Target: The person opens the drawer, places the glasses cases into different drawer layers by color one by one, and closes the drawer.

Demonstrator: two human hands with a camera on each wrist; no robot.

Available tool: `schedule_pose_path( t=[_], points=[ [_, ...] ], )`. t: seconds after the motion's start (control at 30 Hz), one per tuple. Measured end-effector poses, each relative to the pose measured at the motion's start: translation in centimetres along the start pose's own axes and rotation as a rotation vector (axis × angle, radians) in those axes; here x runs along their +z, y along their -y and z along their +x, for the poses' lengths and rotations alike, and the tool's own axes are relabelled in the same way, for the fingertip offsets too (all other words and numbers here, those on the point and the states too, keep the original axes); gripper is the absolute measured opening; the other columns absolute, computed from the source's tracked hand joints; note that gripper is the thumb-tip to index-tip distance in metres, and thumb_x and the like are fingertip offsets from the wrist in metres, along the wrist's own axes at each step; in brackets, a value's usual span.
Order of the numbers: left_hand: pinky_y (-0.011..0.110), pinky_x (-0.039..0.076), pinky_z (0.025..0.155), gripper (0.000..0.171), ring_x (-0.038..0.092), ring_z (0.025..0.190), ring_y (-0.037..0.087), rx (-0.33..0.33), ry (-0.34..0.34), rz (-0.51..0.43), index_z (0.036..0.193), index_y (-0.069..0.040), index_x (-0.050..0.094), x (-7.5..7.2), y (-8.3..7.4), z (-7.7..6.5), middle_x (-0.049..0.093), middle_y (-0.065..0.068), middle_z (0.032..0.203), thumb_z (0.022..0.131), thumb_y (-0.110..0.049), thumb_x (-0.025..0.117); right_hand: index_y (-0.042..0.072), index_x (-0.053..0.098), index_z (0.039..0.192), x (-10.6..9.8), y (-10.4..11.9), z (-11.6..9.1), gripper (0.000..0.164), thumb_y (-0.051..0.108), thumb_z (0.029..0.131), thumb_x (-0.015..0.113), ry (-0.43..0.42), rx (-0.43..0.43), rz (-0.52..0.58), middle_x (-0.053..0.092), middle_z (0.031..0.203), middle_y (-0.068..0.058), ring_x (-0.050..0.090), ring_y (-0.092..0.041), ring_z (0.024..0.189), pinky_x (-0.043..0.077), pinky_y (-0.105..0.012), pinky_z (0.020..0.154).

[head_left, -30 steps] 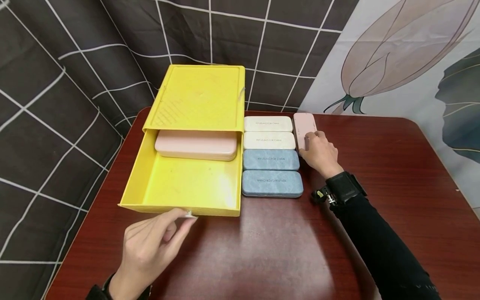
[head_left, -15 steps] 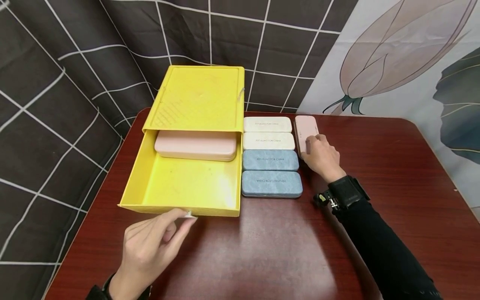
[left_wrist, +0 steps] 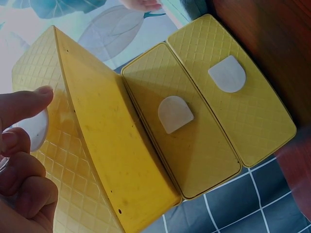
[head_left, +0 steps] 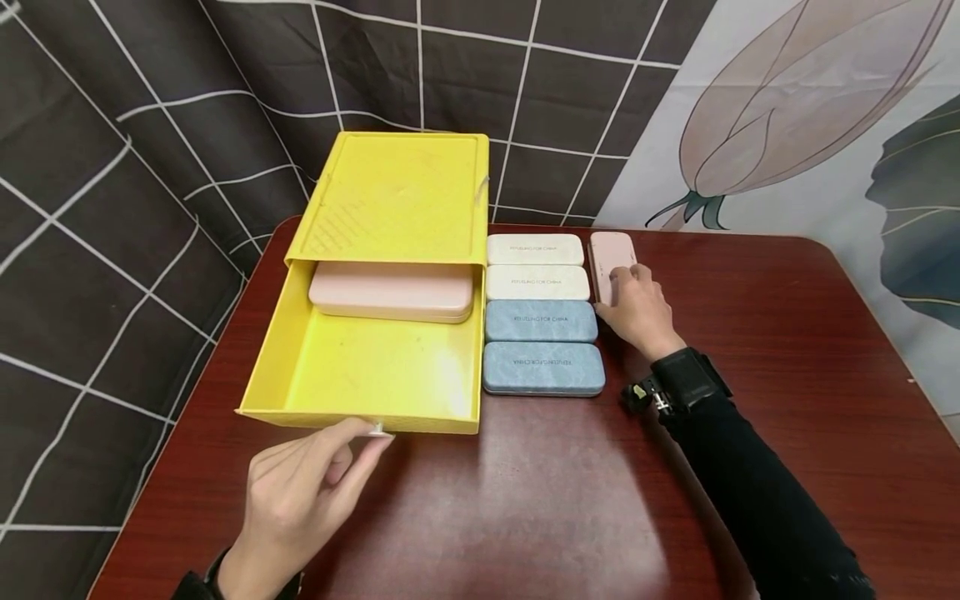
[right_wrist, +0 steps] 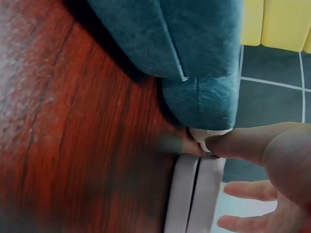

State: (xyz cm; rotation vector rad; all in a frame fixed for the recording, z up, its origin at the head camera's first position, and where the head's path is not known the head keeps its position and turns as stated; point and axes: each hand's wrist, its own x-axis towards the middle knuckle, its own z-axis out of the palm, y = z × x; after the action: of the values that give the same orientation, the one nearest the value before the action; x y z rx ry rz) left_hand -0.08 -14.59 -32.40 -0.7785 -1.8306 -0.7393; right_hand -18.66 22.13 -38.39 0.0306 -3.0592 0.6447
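Note:
My left hand pinches the white knob of the yellow drawer, which stands pulled out of its box. A pale pink case lies at the back of the drawer. My right hand is at the near end of another pink case on the table. In the right wrist view its thumb reaches beside that case, with two fairly straight fingers over the top. Two white cases and two blue cases lie in a row between box and right hand.
The yellow box stands at the back left of the dark red table. The left wrist view shows more drawer fronts with white knobs. A dark checked cloth hangs behind.
The pink case on the table has slid slightly toward me. My right hand moved a little right with it, then back left while the case stayed. My left hand has not moved.

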Motion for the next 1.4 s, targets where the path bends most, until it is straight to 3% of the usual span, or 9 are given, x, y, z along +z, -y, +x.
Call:
schedule_pose_path(
  t=[0.37, 0.7, 1.1, 1.4],
  points=[
    [0.012, 0.018, 0.042, 0.018, 0.025, 0.046, -0.002, -0.004, 0.005, -0.014, 0.083, -0.002, 0.067, 0.0, -0.1, 0.1, 0.037, -0.011, 0.057, 0.078, -0.018, 0.073, -0.004, 0.034, 0.133, 0.2, -0.1, 1.2, 0.068, 0.024, 0.080, 0.067, -0.020, 0.054, 0.007, 0.022, 0.140, -0.032, 0.042, -0.049, 0.103, 0.039, -0.062, 0.080],
    [0.012, 0.017, 0.042, 0.018, 0.024, 0.046, -0.002, -0.003, 0.005, -0.014, 0.084, -0.001, 0.067, 0.0, 0.0, 0.0, 0.036, -0.011, 0.057, 0.078, -0.018, 0.073, -0.004, 0.029, 0.136, 0.4, 0.1, 1.6, 0.072, 0.016, 0.079, 0.067, -0.026, 0.062, 0.049, 0.022, 0.139, -0.032, 0.041, -0.049, 0.101, 0.037, -0.060, 0.084],
    [0.011, 0.018, 0.042, 0.019, 0.025, 0.046, -0.003, -0.006, 0.008, -0.012, 0.081, 0.000, 0.065, 0.0, -0.5, 1.0, 0.036, -0.011, 0.056, 0.083, -0.020, 0.068, -0.005, 0.034, 0.134, 0.8, -0.1, 1.7, 0.068, 0.011, 0.077, 0.066, -0.071, 0.024, 0.062, 0.026, 0.136, -0.034, 0.043, -0.051, 0.097, 0.039, -0.058, 0.083],
    [0.011, 0.018, 0.043, 0.022, 0.024, 0.046, -0.003, -0.017, 0.017, -0.001, 0.079, 0.000, 0.064, -0.3, -0.9, 1.6, 0.034, -0.010, 0.056, 0.086, -0.020, 0.064, -0.002, 0.034, 0.137, 1.1, -0.4, 1.7, 0.068, 0.011, 0.078, 0.064, -0.068, 0.035, 0.103, 0.022, 0.142, -0.030, 0.040, -0.051, 0.105, 0.037, -0.060, 0.085]
  ],
)
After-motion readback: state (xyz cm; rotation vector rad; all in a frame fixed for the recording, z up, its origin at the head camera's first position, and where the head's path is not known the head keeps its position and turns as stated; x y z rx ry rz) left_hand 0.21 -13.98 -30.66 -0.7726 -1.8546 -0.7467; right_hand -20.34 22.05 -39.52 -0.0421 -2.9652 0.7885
